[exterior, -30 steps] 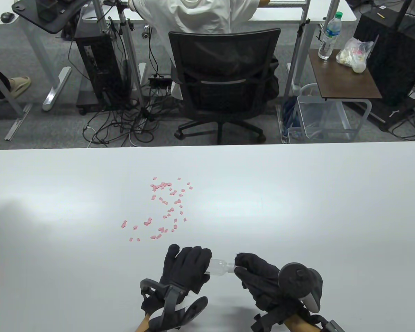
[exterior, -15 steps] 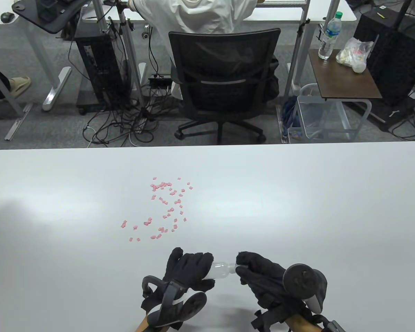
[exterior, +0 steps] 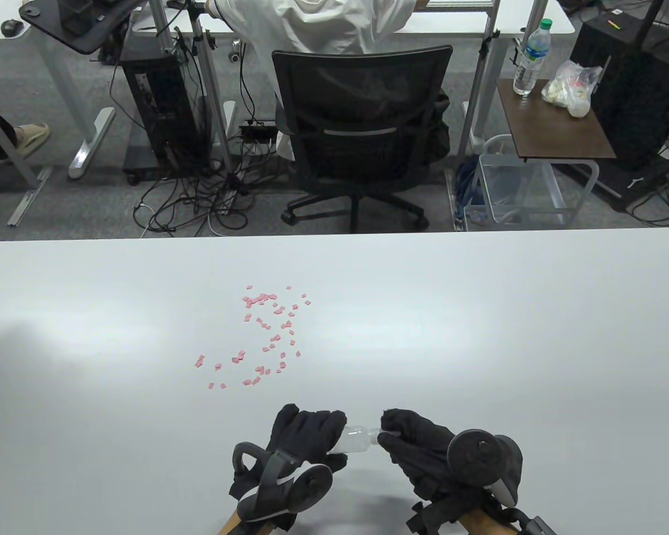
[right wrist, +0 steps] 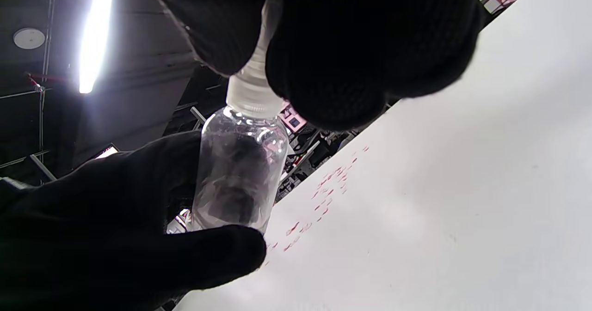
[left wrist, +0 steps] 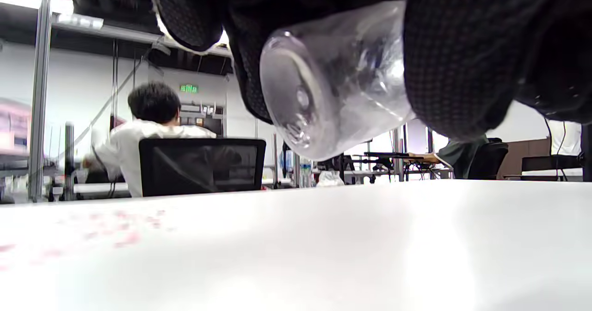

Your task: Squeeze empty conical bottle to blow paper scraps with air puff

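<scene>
Clear plastic makes up the little bottle (exterior: 355,437), and it is held up off the white table (exterior: 479,334) near the front edge. It lies on its side. Its long way runs from left to right, with the fat bottom on the left and the thin white cap (right wrist: 253,87) pointing right.

The left hand (exterior: 306,437) wraps its black glove fingers around the fat end, gripping it. In the left wrist view the round bottom of the bottle (left wrist: 323,84) pokes out from between the fingers (left wrist: 453,66), above the table.

The right hand (exterior: 418,446) pinches the cap end with its fingertips (right wrist: 370,57). The two hands are close, with only the bottle between them.

The pink paper scraps (exterior: 265,334) lie on the table past the left hand, up and a bit to the left, well apart from the bottle. The cap does not point at them.

Far behind the table, a person in a white shirt (exterior: 318,28) sits on a black chair (exterior: 362,128).
</scene>
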Demonstrator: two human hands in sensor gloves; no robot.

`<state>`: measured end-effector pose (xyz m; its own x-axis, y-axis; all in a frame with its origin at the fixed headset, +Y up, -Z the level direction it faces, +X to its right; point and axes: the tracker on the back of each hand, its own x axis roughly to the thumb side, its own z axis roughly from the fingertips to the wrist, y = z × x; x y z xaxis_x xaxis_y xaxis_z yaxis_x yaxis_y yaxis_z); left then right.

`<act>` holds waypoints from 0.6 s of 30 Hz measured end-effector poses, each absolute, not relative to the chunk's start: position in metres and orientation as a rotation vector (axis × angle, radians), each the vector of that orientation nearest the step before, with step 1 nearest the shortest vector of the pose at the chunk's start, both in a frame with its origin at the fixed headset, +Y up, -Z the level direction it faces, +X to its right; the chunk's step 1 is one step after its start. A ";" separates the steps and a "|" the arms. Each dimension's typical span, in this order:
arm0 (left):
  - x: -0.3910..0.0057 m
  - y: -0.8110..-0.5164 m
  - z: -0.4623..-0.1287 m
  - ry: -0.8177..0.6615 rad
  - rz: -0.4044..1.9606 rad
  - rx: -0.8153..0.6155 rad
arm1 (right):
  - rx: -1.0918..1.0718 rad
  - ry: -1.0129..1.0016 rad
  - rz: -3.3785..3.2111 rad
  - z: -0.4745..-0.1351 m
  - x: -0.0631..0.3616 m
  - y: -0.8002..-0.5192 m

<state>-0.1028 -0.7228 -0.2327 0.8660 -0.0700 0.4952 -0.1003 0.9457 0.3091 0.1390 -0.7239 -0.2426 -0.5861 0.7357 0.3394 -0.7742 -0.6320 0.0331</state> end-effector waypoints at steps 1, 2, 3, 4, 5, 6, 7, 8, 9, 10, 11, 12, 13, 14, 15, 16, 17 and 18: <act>-0.101 -0.722 -0.230 -0.532 -0.029 0.395 | 0.379 -0.126 2.209 -0.244 0.140 -0.724; -0.099 -0.720 -0.227 -0.536 -0.079 0.452 | 0.358 -0.106 2.200 -0.245 0.140 -0.725; -0.096 -0.719 -0.224 -0.545 -0.137 0.498 | 0.318 -0.069 2.175 -0.246 0.141 -0.725; -0.094 -0.718 -0.222 -0.551 -0.188 0.536 | 0.279 -0.020 2.150 -0.247 0.143 -0.726; -0.093 -0.717 -0.221 -0.550 -0.217 0.551 | 0.268 0.010 2.130 -0.247 0.143 -0.726; -0.092 -0.715 -0.221 -0.543 -0.230 0.537 | 0.279 0.041 2.104 -0.248 0.145 -0.727; -0.093 -0.714 -0.222 -0.532 -0.218 0.508 | 0.299 0.018 2.098 -0.248 0.146 -0.727; -0.094 -0.713 -0.224 -0.511 -0.154 0.460 | 0.333 -0.049 2.111 -0.247 0.146 -0.726; -0.095 -0.713 -0.226 -0.499 -0.107 0.420 | 0.342 -0.070 2.122 -0.246 0.146 -0.725; -0.098 -0.714 -0.229 -0.483 -0.032 0.354 | 0.373 -0.090 2.141 -0.244 0.145 -0.723; -0.100 -0.715 -0.231 -0.475 0.018 0.327 | 0.389 -0.110 2.147 -0.243 0.143 -0.721; -0.101 -0.716 -0.231 -0.473 0.036 0.324 | 0.394 -0.136 2.151 -0.243 0.142 -0.720; -0.102 -0.716 -0.230 -0.479 0.023 0.357 | 0.396 -0.141 2.156 -0.242 0.140 -0.720; -0.102 -0.716 -0.228 -0.481 -0.001 0.398 | 0.395 -0.132 2.166 -0.243 0.139 -0.720; -0.100 -0.714 -0.225 -0.495 -0.086 0.490 | 0.393 -0.106 2.178 -0.243 0.137 -0.720; -0.099 -0.711 -0.223 -0.501 -0.178 0.550 | 0.381 -0.093 2.181 -0.243 0.136 -0.720; -0.099 -0.709 -0.222 -0.497 -0.202 0.569 | 0.376 -0.080 2.178 -0.244 0.136 -0.720; -0.099 -0.707 -0.222 -0.489 -0.205 0.567 | 0.359 -0.036 2.162 -0.245 0.136 -0.719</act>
